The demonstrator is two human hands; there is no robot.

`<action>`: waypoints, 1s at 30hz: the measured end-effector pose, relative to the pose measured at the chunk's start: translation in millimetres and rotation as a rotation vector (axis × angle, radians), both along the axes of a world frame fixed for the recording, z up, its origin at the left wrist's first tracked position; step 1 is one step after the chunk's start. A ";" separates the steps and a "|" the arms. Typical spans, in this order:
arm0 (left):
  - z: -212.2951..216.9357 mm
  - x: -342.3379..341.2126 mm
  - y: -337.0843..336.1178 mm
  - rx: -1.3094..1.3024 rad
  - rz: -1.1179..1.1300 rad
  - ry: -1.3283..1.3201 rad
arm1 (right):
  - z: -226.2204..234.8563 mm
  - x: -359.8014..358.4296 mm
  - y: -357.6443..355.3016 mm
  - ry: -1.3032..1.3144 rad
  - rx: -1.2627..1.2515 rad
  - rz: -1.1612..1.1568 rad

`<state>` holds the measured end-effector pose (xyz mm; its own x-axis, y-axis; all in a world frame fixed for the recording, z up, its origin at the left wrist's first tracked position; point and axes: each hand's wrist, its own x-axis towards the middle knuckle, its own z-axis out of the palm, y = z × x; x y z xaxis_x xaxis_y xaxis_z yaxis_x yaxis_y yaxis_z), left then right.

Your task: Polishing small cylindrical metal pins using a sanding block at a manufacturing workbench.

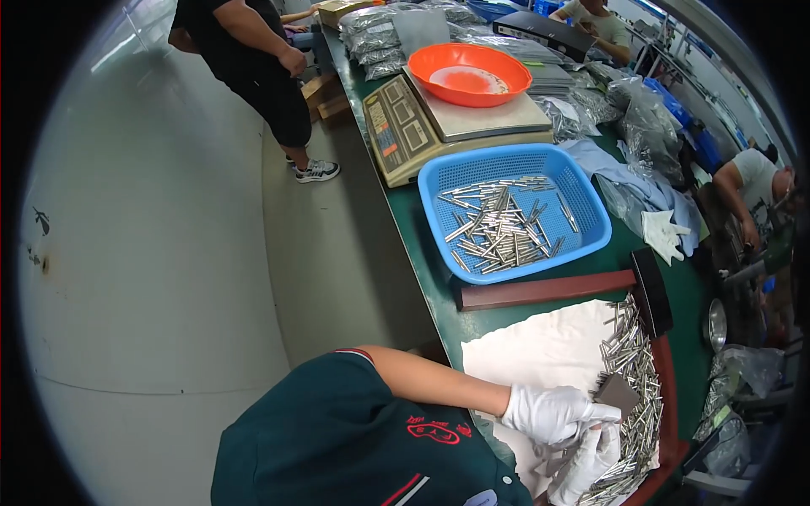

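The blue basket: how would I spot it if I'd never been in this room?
Find the long green table, then the weighing scale carrying an orange bowl. Just below the scale in the picture sits the blue basket. Unlike the round bowl, it is roughly rectangular, with perforated walls and loose metal pins inside.

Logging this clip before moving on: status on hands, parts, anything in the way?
Left hand and right hand gloved, close together; grip contents unclear. Metal pins heaped beside them. Brown block near left hand, possibly crowding it.
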<state>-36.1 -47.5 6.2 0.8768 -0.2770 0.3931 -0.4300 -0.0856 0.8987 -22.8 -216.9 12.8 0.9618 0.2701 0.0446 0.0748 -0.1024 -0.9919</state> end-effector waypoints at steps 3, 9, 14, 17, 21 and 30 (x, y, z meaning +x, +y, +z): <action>-10.8 1.2 -3.0 -0.142 -0.157 0.018 | -22.2 19.9 -33.0 0.084 0.116 0.150; -2.6 1.9 -6.8 -0.001 -0.170 0.076 | -2.5 2.2 -26.3 -0.108 -0.371 -0.080; 16.8 2.9 -1.2 -0.025 -0.154 0.129 | 2.4 3.8 -22.1 -0.203 -0.589 -0.150; 4.8 8.3 -7.7 -0.289 -0.289 0.017 | 2.1 5.7 -18.7 -0.273 -0.639 -0.220; 14.5 5.1 -4.4 -0.411 -0.465 0.328 | 1.3 8.0 -12.8 -0.381 -0.707 -0.310; -30.7 11.5 -43.4 -0.261 0.163 -0.145 | 2.3 -0.1 -8.4 -0.613 -0.733 -0.288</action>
